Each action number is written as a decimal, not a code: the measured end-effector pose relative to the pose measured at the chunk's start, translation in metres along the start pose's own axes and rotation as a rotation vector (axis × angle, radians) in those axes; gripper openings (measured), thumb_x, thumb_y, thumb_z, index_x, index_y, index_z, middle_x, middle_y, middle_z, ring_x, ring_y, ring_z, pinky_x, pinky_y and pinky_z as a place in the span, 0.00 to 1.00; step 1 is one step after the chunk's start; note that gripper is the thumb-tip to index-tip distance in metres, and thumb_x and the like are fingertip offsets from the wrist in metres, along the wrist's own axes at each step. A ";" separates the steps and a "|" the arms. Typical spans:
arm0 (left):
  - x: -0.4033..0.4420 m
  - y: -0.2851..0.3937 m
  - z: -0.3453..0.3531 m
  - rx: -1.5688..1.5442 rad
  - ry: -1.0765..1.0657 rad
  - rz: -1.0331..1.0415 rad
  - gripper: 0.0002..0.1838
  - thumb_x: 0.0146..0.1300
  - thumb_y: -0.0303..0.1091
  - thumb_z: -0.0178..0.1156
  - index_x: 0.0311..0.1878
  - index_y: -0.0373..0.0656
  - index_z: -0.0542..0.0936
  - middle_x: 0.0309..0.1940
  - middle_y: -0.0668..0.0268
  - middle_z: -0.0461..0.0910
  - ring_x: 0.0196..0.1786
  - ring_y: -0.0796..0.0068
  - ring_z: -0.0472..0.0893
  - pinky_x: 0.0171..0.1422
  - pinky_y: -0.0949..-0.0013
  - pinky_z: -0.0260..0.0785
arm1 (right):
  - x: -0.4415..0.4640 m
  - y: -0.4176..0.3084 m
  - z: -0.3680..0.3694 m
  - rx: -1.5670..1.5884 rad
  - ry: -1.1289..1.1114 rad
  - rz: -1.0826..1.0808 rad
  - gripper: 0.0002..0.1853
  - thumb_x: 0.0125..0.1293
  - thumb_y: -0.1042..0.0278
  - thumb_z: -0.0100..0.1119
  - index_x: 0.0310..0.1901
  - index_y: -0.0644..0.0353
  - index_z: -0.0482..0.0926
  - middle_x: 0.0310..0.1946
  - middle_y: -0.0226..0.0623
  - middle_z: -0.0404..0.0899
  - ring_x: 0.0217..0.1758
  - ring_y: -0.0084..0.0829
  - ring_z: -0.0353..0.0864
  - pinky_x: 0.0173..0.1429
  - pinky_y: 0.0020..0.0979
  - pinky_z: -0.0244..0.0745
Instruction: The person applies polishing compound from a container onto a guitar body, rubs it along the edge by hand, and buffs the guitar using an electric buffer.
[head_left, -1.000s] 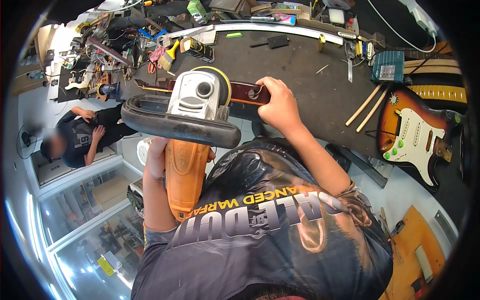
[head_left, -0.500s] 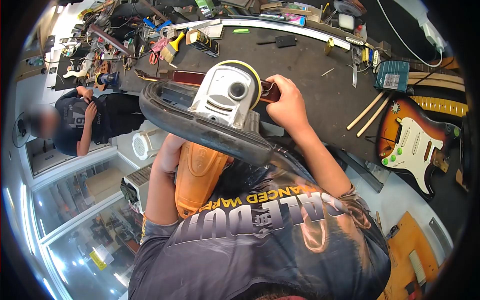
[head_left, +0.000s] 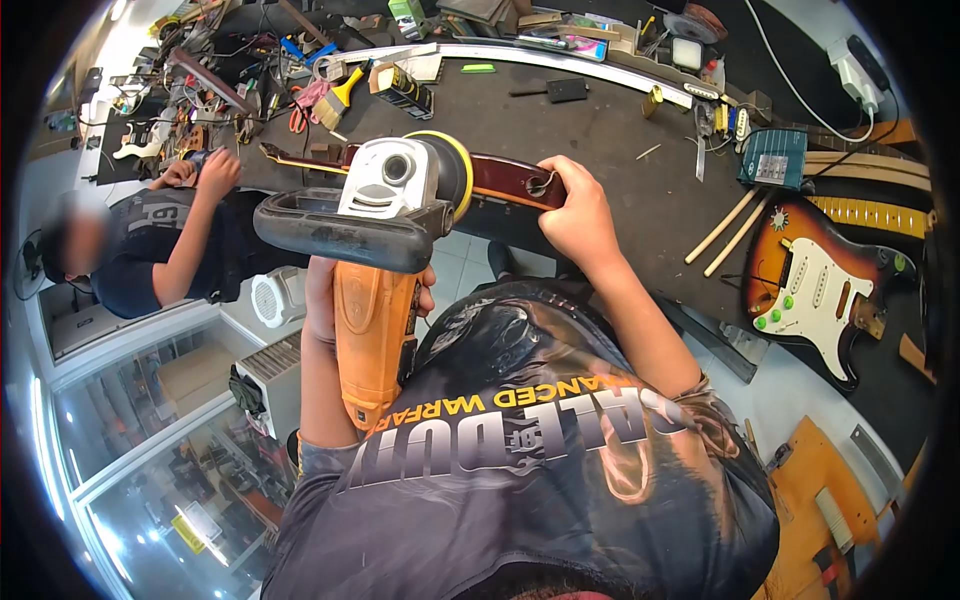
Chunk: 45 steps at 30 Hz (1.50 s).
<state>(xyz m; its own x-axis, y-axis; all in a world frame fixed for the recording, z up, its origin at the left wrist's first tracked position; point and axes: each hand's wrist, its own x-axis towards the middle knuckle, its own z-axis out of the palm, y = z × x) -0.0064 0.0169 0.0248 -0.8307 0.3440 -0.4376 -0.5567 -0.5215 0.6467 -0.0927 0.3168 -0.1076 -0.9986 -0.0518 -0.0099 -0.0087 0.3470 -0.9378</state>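
Observation:
An orange and black power polisher (head_left: pixel 370 320) with a silver head is held upright by my left hand (head_left: pixel 322 290), its fingers wrapped around the orange housing. Its yellow-edged round pad (head_left: pixel 458 178) stands at the side of a dark red guitar (head_left: pixel 508 181); whether they touch cannot be told. My right hand (head_left: pixel 580 213) grips the end of the guitar's body, beside a jack socket. The guitar's neck stretches left to a headstock (head_left: pixel 283 158). Polisher and handle hide much of the guitar.
A sunburst guitar body (head_left: pixel 825 285) lies at the right, near two wooden sticks (head_left: pixel 730 232) and a teal box (head_left: pixel 775 158). A paintbrush (head_left: pixel 340 98) and a can (head_left: pixel 405 92) sit on the dark workbench (head_left: pixel 590 125). Another person (head_left: pixel 150 235) stands at the left.
The polisher has shifted left and away from me, showing more of the guitar's side. My right hand has moved slightly right and down. The other person has raised their hands.

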 end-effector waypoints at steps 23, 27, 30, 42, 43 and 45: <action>-0.005 0.004 -0.006 0.312 0.159 -0.022 0.42 0.77 0.46 0.71 0.86 0.31 0.72 0.76 0.51 0.85 0.74 0.57 0.86 0.83 0.53 0.76 | 0.000 -0.003 -0.002 0.010 -0.004 -0.002 0.24 0.53 0.84 0.62 0.53 0.60 0.87 0.49 0.47 0.91 0.59 0.54 0.88 0.64 0.48 0.84; 0.006 -0.007 -0.010 0.027 -0.057 0.007 0.51 0.80 0.66 0.63 0.86 0.29 0.70 0.69 0.39 0.86 0.59 0.38 0.92 0.65 0.40 0.87 | -0.001 0.000 0.000 -0.022 -0.009 -0.015 0.27 0.51 0.87 0.59 0.55 0.65 0.85 0.49 0.48 0.88 0.54 0.50 0.90 0.64 0.39 0.83; 0.013 -0.006 -0.013 -0.071 -0.179 -0.029 0.57 0.78 0.77 0.58 0.85 0.28 0.70 0.64 0.36 0.87 0.53 0.35 0.94 0.58 0.39 0.91 | -0.001 0.000 0.000 -0.026 -0.009 -0.002 0.26 0.51 0.88 0.58 0.55 0.65 0.85 0.48 0.48 0.88 0.54 0.49 0.90 0.63 0.38 0.83; 0.010 -0.004 -0.021 -0.060 -0.055 0.009 0.61 0.75 0.86 0.52 0.82 0.31 0.73 0.56 0.35 0.87 0.46 0.43 0.94 0.50 0.50 0.89 | 0.001 0.001 0.001 -0.025 0.001 0.001 0.27 0.51 0.88 0.58 0.56 0.65 0.85 0.45 0.45 0.87 0.48 0.44 0.88 0.58 0.35 0.82; 0.010 -0.003 -0.016 -0.025 -0.031 0.004 0.63 0.72 0.87 0.55 0.82 0.30 0.73 0.55 0.35 0.87 0.46 0.43 0.94 0.49 0.50 0.90 | 0.002 -0.001 0.000 -0.027 0.002 -0.001 0.27 0.51 0.88 0.58 0.55 0.65 0.85 0.45 0.45 0.87 0.48 0.44 0.89 0.59 0.36 0.83; 0.011 -0.003 -0.004 0.044 0.013 -0.006 0.67 0.67 0.89 0.62 0.82 0.27 0.71 0.54 0.33 0.87 0.46 0.42 0.94 0.47 0.50 0.90 | 0.002 0.001 0.000 -0.023 0.006 -0.013 0.27 0.51 0.88 0.57 0.55 0.65 0.85 0.46 0.46 0.88 0.49 0.45 0.89 0.60 0.36 0.83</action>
<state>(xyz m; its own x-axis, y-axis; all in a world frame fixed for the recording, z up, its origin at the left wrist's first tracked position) -0.0137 0.0192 0.0152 -0.8271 0.3368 -0.4499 -0.5619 -0.4843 0.6706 -0.0943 0.3167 -0.1083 -0.9987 -0.0505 0.0047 -0.0230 0.3682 -0.9295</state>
